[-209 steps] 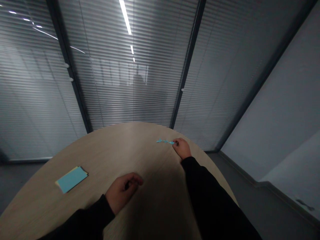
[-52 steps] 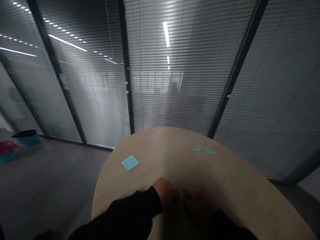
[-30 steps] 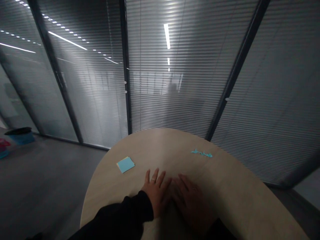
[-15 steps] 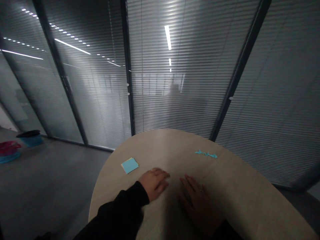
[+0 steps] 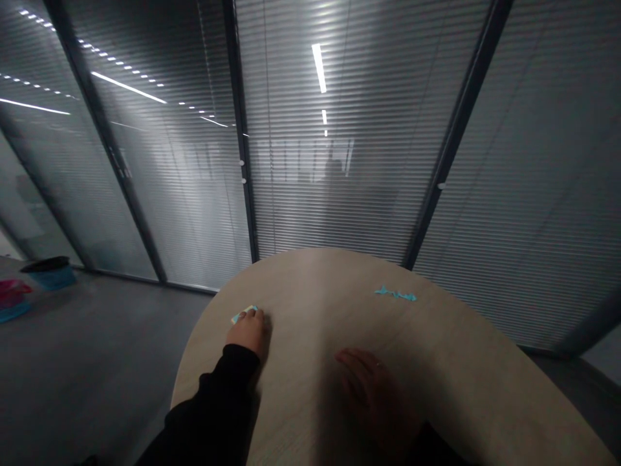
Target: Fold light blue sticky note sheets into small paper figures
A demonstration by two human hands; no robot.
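Note:
My left hand (image 5: 247, 333) is over a small stack of square sticky notes (image 5: 236, 318), blue with a yellow edge, at the left of the round table. Its bent fingers grip the notes and cover most of them. My right hand (image 5: 371, 395) lies low over the table in shadow, fingers stretched and close together, holding nothing. Beyond it, a thin row of crumpled light-blue scraps (image 5: 396, 294) lies towards the far right.
The wooden table (image 5: 295, 285) has a curved far edge close to a glass partition with blinds (image 5: 334, 213). On the floor to the left stand a blue bin with a black liner (image 5: 51, 275) and another with a pink liner (image 5: 12, 294).
My left hand has moved left from the table's middle onto the sticky notes. My right hand's fingers have drawn closer together, and the view has shifted slightly.

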